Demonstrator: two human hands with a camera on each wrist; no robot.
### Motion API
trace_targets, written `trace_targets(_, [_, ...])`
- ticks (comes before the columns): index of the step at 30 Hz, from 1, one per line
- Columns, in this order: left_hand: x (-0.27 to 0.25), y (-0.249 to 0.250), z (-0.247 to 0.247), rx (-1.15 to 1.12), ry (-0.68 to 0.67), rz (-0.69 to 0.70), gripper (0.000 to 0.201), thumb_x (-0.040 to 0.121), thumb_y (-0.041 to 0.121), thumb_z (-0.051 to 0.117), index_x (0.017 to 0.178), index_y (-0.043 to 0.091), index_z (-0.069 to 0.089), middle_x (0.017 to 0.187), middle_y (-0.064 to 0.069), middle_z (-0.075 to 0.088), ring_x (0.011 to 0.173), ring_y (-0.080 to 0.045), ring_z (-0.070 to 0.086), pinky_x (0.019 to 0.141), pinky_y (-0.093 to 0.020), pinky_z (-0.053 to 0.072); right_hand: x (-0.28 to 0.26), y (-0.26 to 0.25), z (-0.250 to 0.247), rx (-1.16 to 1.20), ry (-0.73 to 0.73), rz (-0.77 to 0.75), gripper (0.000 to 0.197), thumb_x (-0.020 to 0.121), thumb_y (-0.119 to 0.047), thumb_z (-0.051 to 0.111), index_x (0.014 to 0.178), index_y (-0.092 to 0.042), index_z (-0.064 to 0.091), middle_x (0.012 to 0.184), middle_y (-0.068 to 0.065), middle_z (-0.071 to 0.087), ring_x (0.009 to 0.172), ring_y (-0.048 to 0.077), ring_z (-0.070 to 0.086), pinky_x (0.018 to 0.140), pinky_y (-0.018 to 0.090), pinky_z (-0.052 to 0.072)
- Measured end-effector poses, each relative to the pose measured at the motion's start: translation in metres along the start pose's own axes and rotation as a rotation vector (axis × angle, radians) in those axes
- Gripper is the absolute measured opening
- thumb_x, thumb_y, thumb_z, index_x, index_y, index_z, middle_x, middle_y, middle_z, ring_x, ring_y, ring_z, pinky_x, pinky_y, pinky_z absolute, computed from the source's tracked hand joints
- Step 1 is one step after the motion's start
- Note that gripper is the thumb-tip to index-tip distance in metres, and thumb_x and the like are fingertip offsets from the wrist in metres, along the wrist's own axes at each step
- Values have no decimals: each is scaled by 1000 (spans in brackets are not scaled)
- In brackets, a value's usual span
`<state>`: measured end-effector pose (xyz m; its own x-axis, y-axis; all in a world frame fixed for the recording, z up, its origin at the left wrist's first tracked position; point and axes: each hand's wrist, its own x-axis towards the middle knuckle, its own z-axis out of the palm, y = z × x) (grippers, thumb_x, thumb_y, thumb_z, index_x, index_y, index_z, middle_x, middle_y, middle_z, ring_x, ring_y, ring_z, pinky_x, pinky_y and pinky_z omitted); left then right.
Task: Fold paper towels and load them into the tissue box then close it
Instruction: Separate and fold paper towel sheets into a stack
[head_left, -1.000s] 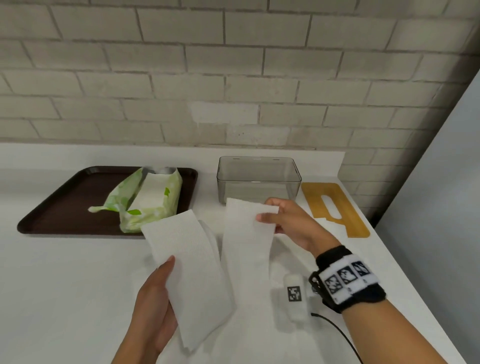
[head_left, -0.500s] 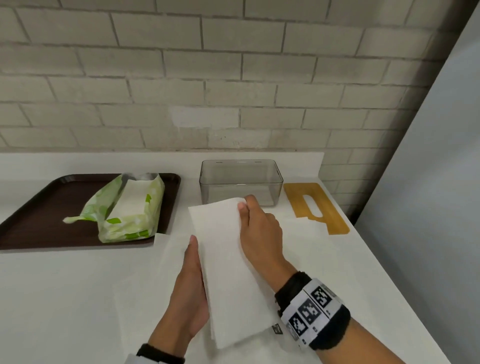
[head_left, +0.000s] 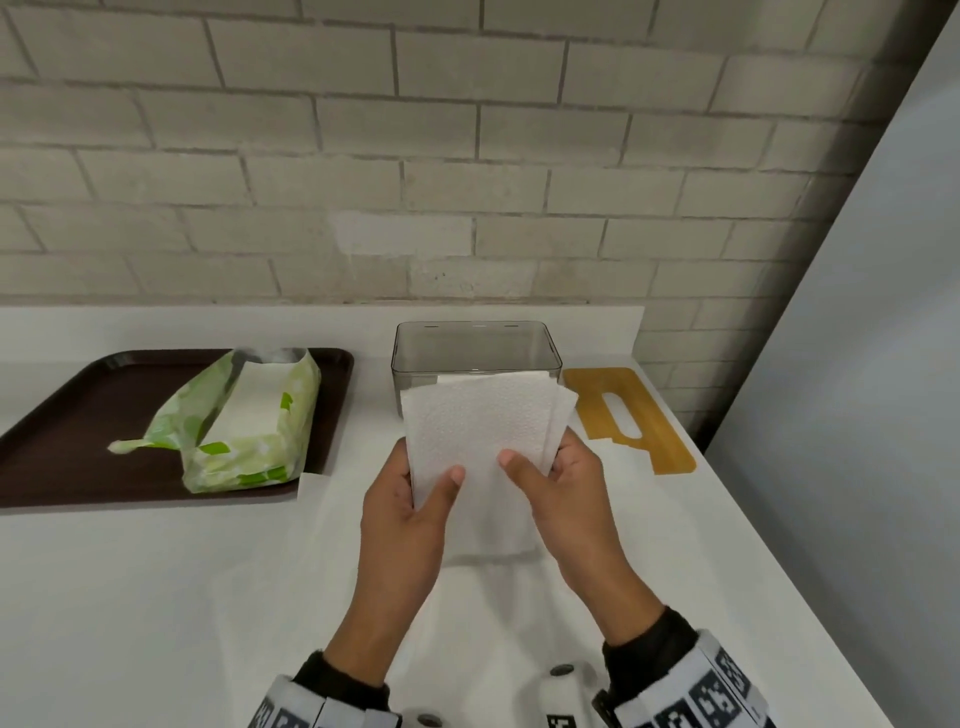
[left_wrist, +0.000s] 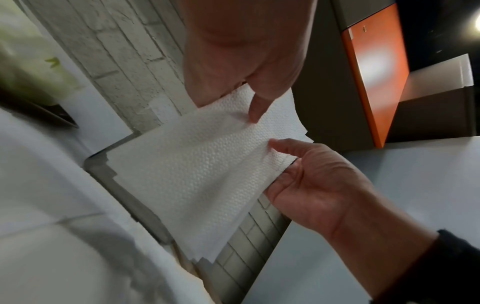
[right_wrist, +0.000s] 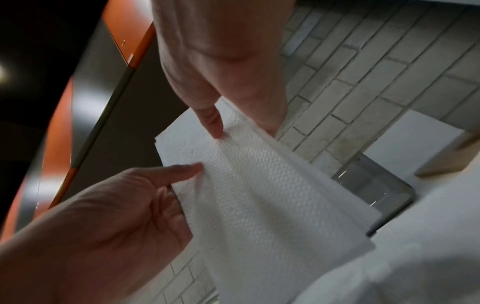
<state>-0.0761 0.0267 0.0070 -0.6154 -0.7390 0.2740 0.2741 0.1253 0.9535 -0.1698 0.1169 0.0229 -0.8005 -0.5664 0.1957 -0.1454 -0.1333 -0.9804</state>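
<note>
Towels: a folded stack of towels (head_left: 480, 441) was held up at 6 o'clock of the box (head_left: 475, 349).
Left hand (head_left: 410, 512): its grip pinched the stack.
Right hand (head_left: 563, 493): its grip pinched it too.
Risk: the layers fanned out at 3 o'clock, so they could slip or snag on the rim.
Box: looked empty, lid (head_left: 626, 418) off at its 3 o'clock.
Tray (head_left: 62, 431): held an open green pack (head_left: 244, 431) of towels.

Folded white paper towels (head_left: 478, 441) are held tilted before the clear, open tissue box (head_left: 475, 345); its wooden lid (head_left: 628, 415) lies beside.
</note>
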Motion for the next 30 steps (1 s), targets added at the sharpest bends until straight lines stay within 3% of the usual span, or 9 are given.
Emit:
trace_targets(5, [7,-2,6,-13,18,12,42,79,18,69,113,36,52,108,14,66,100,-2,64,75,-17,53,-1,9,4,11,9,-69,42,85,-10,65,107,-42,48,108,-15,61,100,4,62,78,20,55])
trace_targets(9, [9,-7,9,66,49,12,50,81,15,70,110,46,43,109,21,56,97,11,57,74,-8,49,1,15,4,25,-9,-45,44,83,-7,68,107,-39,50,107,-12,62,100,4,62,78,20,54])
trace_targets(14, [15,-6,12,-85,92,-50,29,75,20,71,102,29,63,96,8,72,89,-9,69,69,-20,55,7,16,1,-81,-37,80,42,78,-14,73,112,-30,53,107,-6,64,100,11,62,77,21,55])
trace_targets(17, [25,0,1,-318,136,-104,26,70,19,67,96,18,66,87,6,75,81,-8,70,65,-20,55,3,23,-9,-308,-266,278,36,73,-13,78,104,-21,63,104,-2,69,97,14,65,83,26,55])
trace_targets(19, [30,-1,-18,-348,150,-108,29,68,15,68,96,18,66,87,7,75,82,-7,69,72,-21,57,-1,28,-22,-462,-401,324,31,72,-12,78,102,-16,69,102,-2,71,93,12,67,84,26,54])
trace_targets(22, [30,-11,-51,-147,140,-155,35,56,11,80,87,23,68,87,6,74,77,-6,68,70,-19,55,6,26,-46,-408,-232,265,19,75,-5,75,88,-18,71,90,-2,73,81,8,69,74,22,56])
trace_targets(26, [18,-25,-61,69,59,-289,25,74,-10,71,82,13,67,66,7,73,60,-4,67,52,-10,48,17,24,-61,-65,8,223,18,78,2,69,86,-14,70,88,8,74,83,20,70,74,28,54])
trace_targets(28, [12,-31,-57,140,68,-330,23,75,-8,71,77,14,67,58,9,70,56,-5,65,52,-15,47,15,28,-59,56,31,240,19,80,6,64,90,-10,69,91,7,74,85,20,69,73,26,52])
trace_targets(30, [9,-37,-54,152,90,-371,22,77,-6,71,80,15,67,62,10,71,65,-10,65,58,-21,45,11,35,-56,72,45,253,19,83,7,59,91,-8,66,90,6,73,84,18,68,72,23,49])
